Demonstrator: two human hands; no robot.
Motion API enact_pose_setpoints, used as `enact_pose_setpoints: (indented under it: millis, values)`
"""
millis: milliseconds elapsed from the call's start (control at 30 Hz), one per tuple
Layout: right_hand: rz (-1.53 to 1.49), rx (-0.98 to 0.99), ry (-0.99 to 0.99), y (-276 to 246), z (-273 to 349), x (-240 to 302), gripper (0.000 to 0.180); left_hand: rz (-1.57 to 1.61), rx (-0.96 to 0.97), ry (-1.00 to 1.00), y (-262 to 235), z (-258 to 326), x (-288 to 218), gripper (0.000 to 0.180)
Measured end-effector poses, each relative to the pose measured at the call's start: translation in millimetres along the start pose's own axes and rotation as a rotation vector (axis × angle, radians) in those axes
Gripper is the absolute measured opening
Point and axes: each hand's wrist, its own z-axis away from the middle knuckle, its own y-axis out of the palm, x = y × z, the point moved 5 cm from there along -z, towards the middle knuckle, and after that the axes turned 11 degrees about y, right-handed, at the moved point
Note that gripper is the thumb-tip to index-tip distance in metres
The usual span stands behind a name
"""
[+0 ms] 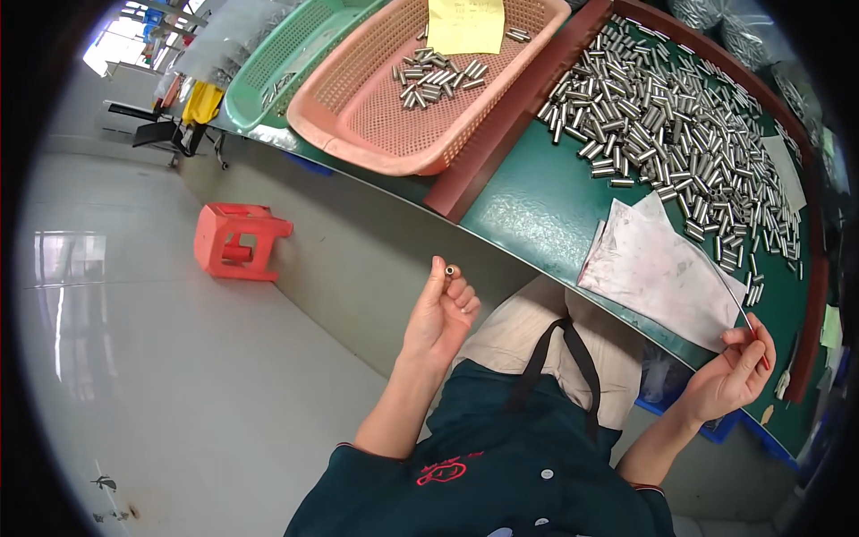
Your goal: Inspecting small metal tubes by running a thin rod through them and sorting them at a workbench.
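Small metal cylinder (451,271) — silvery, end-on, apparently hollow

Several lines of small, dark handwriting run across the upper part of a yellow paper note (466,25) at the far side of the pink mesh basket (365,157), too fine and faint to be made out with certainty. On the chest of the wearer's dark green short-sleeved shirt (510,447) stands a rounded red emblem (444,473) with a short row of red lettering along it, small and slanted; whether the pale green slip (830,327) at the right edge bears writing cannot be told.
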Motion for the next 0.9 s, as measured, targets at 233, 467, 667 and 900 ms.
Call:
enact_pose_setpoints:
  millis: [233,467,667,900]
  values:
    - [0.04,0.012,-0.005,-0.3,-0.4,1.8,0.024,0.054,0.039,-0.071,-5.6,-6.4,6.9,0.03]
    - [0.043,0.009,-0.029,1.4,-0.4,2.2,0.024,0.025,0.196,-0.178,-5.5,-10.8,19.4,0.035]
    - [0.053,0.006,-0.038,3.4,0.1,3.4,0.024,-0.05,0.179,-0.178,-10.5,-12.5,24.2,0.037]
    - [0.059,0.004,-0.032,2.0,-0.2,3.7,0.023,0.014,0.115,-0.243,-13.0,-11.4,26.9,0.036]
